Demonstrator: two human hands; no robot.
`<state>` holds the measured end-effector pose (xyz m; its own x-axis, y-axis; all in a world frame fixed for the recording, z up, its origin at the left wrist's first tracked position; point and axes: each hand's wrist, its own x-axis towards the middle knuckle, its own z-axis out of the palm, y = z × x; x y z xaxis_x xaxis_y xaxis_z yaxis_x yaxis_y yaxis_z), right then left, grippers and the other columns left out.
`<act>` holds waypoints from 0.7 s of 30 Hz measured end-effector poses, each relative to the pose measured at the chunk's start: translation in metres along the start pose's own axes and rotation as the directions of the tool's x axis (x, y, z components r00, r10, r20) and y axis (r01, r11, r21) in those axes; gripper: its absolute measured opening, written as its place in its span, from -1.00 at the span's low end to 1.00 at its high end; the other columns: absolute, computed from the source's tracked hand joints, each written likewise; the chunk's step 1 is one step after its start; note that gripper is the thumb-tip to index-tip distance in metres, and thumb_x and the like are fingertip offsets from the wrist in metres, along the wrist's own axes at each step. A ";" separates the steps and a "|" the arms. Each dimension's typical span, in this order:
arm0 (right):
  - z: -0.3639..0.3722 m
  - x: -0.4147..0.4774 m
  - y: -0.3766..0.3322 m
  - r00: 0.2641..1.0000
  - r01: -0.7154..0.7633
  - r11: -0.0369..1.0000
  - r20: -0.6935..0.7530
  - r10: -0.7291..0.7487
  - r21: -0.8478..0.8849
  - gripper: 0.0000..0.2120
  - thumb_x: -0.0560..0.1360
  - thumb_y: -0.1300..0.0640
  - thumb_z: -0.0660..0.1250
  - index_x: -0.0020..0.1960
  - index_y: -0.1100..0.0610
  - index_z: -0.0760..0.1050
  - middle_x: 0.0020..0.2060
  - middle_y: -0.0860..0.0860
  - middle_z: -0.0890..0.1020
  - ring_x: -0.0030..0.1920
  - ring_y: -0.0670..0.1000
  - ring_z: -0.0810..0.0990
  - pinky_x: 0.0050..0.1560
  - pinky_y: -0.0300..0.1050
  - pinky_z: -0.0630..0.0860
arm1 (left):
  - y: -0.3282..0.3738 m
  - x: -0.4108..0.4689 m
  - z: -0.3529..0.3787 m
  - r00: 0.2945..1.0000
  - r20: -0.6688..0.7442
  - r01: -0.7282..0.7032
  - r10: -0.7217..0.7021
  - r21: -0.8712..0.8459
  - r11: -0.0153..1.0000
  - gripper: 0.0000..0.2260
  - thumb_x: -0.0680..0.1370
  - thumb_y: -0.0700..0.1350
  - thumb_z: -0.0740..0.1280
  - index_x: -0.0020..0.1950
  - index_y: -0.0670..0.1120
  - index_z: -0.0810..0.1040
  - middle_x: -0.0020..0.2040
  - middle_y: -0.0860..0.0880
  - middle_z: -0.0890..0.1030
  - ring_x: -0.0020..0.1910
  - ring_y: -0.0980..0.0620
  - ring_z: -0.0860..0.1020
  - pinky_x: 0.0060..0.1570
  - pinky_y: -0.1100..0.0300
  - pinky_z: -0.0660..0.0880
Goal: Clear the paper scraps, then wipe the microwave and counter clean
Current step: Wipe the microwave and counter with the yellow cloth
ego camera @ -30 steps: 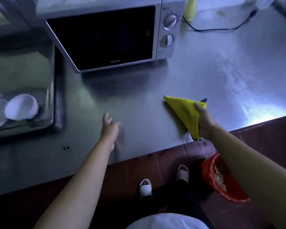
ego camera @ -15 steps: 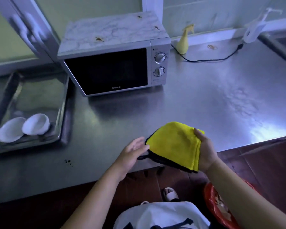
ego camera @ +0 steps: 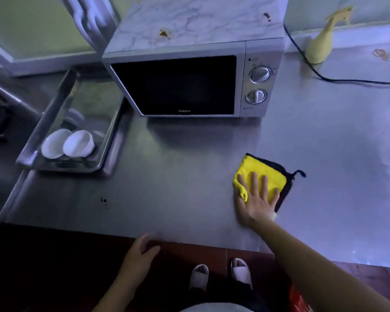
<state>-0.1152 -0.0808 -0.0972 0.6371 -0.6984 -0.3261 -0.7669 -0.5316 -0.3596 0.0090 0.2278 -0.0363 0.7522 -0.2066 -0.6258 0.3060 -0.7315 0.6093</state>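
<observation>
Head view: the yellow cloth (ego camera: 262,174) is pressed flat on the worktop (ego camera: 189,188) by the spread right hand (ego camera: 256,199); the microwave (ego camera: 189,82) lies beyond, up-left. The left hand (ego camera: 140,255), loosely curled, holds nothing.

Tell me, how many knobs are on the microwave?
2. Both sit on the microwave panel, right of the door: upper knob, and lower knob directly below it.
</observation>
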 end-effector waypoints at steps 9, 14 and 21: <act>0.053 0.023 -0.079 0.743 0.668 0.674 0.246 -0.622 -0.315 -0.30 0.55 -0.33 -0.08 0.61 -0.16 -0.19 0.62 0.08 -0.14 0.56 0.31 -0.28 0.40 0.52 -0.28 | -0.023 0.009 -0.022 0.976 -0.147 0.154 -0.160 -0.048 0.987 -0.53 0.58 -0.21 0.38 0.47 -0.02 0.38 0.48 -0.11 0.35 0.40 -0.08 0.39 0.26 0.09 0.36; 0.012 0.001 -0.077 0.463 0.641 0.709 0.588 -0.663 0.295 -0.54 0.69 -0.12 0.01 0.56 -0.05 0.23 0.59 -0.07 0.16 0.61 0.02 -0.03 0.56 0.10 -0.24 | -0.029 0.017 -0.049 0.953 -0.176 0.209 -0.247 -0.208 0.955 -0.67 0.58 -0.14 0.39 0.33 0.06 0.49 0.30 -0.03 0.50 0.16 -0.01 0.53 0.12 0.08 0.47; -0.093 0.036 -0.083 0.644 -0.659 0.211 0.686 -0.338 0.722 -0.61 0.39 -0.12 0.39 -0.09 0.19 0.74 -0.07 0.19 0.73 -0.09 0.17 0.73 -0.11 0.06 0.66 | -0.049 0.037 -0.102 0.921 -0.286 0.171 -0.265 -0.314 0.934 -0.85 0.56 -0.13 0.38 0.01 0.13 0.64 0.02 -0.05 0.67 -0.03 0.00 0.63 -0.18 0.14 0.54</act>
<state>-0.0362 -0.1066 0.0026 0.7228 0.0582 -0.6886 -0.5250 0.6942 -0.4924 0.0815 0.3222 -0.0396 0.7784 0.1890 -0.5986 0.5977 -0.5148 0.6147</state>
